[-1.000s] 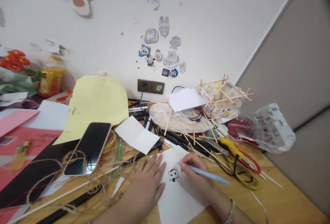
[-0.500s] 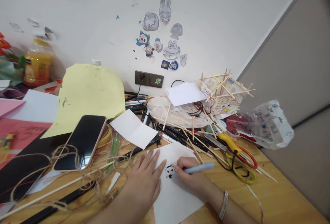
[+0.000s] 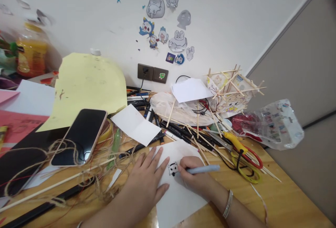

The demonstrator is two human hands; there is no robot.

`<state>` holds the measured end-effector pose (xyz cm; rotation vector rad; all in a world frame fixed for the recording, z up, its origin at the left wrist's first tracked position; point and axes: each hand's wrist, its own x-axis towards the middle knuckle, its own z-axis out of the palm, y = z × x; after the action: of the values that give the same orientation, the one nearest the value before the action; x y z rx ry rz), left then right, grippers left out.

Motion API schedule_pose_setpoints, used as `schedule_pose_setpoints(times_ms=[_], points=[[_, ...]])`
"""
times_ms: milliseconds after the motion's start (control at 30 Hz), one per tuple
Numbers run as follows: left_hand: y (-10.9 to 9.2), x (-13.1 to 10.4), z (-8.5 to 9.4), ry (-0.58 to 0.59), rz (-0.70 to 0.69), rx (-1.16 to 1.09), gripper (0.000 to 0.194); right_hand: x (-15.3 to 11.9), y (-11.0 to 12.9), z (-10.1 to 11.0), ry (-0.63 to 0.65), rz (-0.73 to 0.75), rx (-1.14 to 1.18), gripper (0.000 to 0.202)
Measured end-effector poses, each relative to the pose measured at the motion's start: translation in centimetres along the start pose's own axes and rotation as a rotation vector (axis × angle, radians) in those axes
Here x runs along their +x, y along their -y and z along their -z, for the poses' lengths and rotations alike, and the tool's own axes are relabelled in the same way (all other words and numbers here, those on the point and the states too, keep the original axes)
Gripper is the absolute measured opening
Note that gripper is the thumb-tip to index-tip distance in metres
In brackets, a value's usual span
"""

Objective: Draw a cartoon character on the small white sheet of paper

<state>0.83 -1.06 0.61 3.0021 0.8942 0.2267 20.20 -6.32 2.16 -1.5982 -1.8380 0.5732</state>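
A sheet of white paper (image 3: 181, 200) lies on the wooden table in front of me. On it is a small black-ink animal head (image 3: 173, 168) with two round ears and dark eyes. My left hand (image 3: 148, 179) rests flat across the sheet's left edge, fingers spread. Closed round a light blue pen (image 3: 204, 169), my right hand (image 3: 194, 177) sits just right of the drawing. The pen's tip is hidden behind my fingers, so I cannot tell whether it touches the paper.
Left are a phone (image 3: 81, 137), tangled twine (image 3: 70, 147) and yellow paper (image 3: 91, 88). Black markers (image 3: 178, 132) and thin wooden sticks (image 3: 198, 116) crowd the back. Scissors (image 3: 244, 154) with red and yellow handles lie right, before a plastic bag (image 3: 278, 123). A stick frame (image 3: 231, 90) leans near the wall.
The camera view has tipped slightly downward, so the wall and table items appear higher. My left thumb has spread further from the fingers. My right hand stays beside the drawing with the pen.
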Motion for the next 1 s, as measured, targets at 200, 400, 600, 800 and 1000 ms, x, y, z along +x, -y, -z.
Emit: schedule_pose_setpoints(times_ms=[200, 400, 600, 800, 1000], points=[[-0.2, 0.1, 0.7, 0.018, -0.006, -0.002, 0.055, 0.0, 0.0, 0.0, 0.023, -0.015, -0.054, 0.035], [0.0, -0.2, 0.1, -0.056, -0.036, 0.014, 0.055, 0.0, 0.0, -0.1, 0.02, 0.006, -0.059, 0.033], [0.1, -0.4, -0.3, -0.075, -0.043, 0.027, 0.055, 0.0, 0.0, 0.0, 0.015, 0.016, -0.046, 0.034], [0.4, -0.6, -0.8, -0.143, -0.054, 0.016, 0.055, -0.1, 0.1, 0.0, 0.011, -0.014, -0.03, 0.033], [0.2, -0.4, -0.3, -0.094, -0.048, 0.017, 0.055, -0.1, 0.1, 0.0, 0.027, -0.01, -0.058, 0.033]])
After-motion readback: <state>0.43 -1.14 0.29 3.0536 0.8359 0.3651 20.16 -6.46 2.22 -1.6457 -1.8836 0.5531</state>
